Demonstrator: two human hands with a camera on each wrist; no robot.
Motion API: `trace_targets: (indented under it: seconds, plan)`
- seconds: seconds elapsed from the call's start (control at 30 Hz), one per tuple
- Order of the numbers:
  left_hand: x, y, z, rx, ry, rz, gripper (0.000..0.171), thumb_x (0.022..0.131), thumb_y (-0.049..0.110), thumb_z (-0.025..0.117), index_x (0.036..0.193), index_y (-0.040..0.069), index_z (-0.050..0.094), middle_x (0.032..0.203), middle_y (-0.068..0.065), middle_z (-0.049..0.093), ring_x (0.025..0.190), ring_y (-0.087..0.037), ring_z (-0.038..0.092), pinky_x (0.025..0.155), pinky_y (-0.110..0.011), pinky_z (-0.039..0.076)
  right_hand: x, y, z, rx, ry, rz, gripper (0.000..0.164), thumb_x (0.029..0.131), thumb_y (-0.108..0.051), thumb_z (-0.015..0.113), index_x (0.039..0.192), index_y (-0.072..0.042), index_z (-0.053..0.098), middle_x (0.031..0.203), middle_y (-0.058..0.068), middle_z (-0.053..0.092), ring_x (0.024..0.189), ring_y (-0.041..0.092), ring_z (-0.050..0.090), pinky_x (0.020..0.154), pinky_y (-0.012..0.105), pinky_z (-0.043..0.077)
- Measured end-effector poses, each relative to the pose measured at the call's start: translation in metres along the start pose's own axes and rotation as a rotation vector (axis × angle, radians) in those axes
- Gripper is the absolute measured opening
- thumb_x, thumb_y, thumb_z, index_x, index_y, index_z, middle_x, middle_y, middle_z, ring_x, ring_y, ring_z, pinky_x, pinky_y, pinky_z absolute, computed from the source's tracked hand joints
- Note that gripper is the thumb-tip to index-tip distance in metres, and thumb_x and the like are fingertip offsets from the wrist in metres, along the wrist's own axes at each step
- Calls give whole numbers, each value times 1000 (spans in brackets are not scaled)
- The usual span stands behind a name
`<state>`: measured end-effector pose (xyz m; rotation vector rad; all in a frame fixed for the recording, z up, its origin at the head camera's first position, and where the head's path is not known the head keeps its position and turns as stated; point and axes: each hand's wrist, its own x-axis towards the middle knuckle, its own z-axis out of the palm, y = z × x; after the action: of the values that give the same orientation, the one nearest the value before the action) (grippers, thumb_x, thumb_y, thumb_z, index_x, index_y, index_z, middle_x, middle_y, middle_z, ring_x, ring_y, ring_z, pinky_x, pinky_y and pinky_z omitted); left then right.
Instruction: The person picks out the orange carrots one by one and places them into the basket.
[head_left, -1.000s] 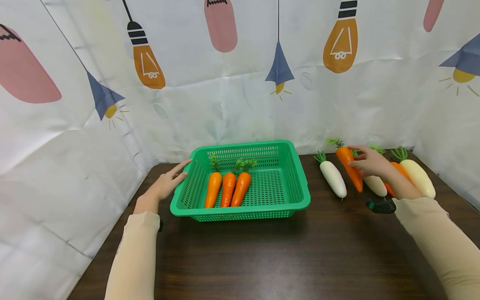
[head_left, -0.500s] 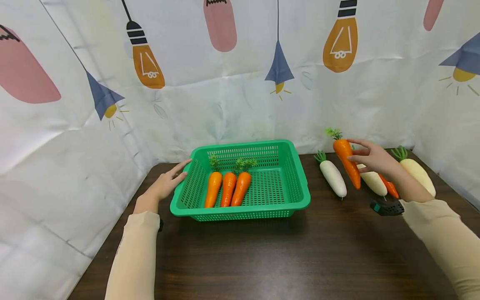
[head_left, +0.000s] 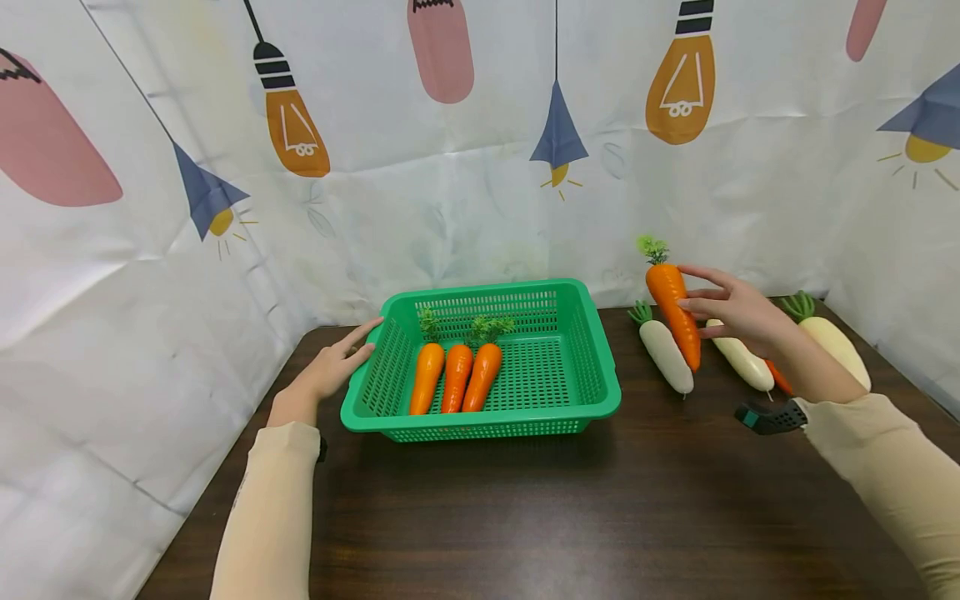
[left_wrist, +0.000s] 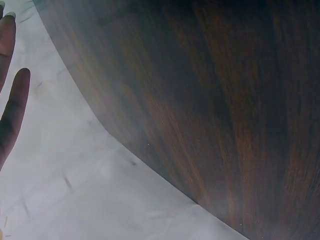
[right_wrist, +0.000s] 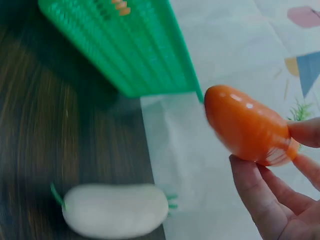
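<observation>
My right hand (head_left: pixel 738 312) pinches an orange carrot (head_left: pixel 672 310) with a green leafy top, tilted with its tip down, above the white radish (head_left: pixel 666 357). In the right wrist view the fingertips and thumb press the sides of the carrot (right_wrist: pixel 247 125). On the left, my left hand (head_left: pixel 326 371) has its fingers extended at the left rim of the green basket (head_left: pixel 480 427). Three carrots (head_left: pixel 457 379) lie side by side in the basket's left half. Only a few fingers of my left hand (left_wrist: pixel 12 112) show in the left wrist view.
To the right lie another white radish (head_left: pixel 742 357), a partly hidden carrot (head_left: pixel 780 379) and a larger pale radish (head_left: pixel 836 346). Everything stands on a dark wooden table (head_left: pixel 540 517). A white printed curtain (head_left: pixel 480 217) hangs behind it.
My right hand has raised the carrot from among the vegetables and moved it left, over the leftmost white radish. My left hand and the basket have stayed in place.
</observation>
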<state>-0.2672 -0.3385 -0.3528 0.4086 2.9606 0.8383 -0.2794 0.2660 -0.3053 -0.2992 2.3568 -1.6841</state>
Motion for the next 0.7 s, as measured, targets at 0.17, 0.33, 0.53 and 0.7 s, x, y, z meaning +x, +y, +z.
trace_targets:
  seconds: [0.17,0.33,0.53,0.7]
  plan:
    - [2,1,-1,7,2,1,63,111,46,38,167,22,19,155,-37,32,130,-60,45,102,-75,34,2,-9,9,90,-11,-25,75,108,-20,57,167,-16,11,132,2,54,99,8,66,83,30,58]
    - [3,3,-3,16,-9,3,63,111,46,38,167,22,19,157,-36,31,132,-60,43,103,-75,33,4,-16,18,226,-57,-40,74,108,-12,55,167,-13,10,113,-9,65,93,12,70,80,32,60]
    - [3,5,-7,88,-25,16,63,111,48,37,166,23,20,155,-35,36,126,-55,51,99,-71,39,5,-22,33,233,-83,-43,73,108,-12,54,167,-11,11,111,-5,65,90,12,70,80,33,60]
    - [0,4,-12,138,-32,18,63,110,49,38,166,23,23,151,-34,42,124,-52,54,98,-69,41,9,-26,46,229,-111,-55,71,108,-15,53,166,-11,13,115,-3,62,95,14,69,82,34,59]
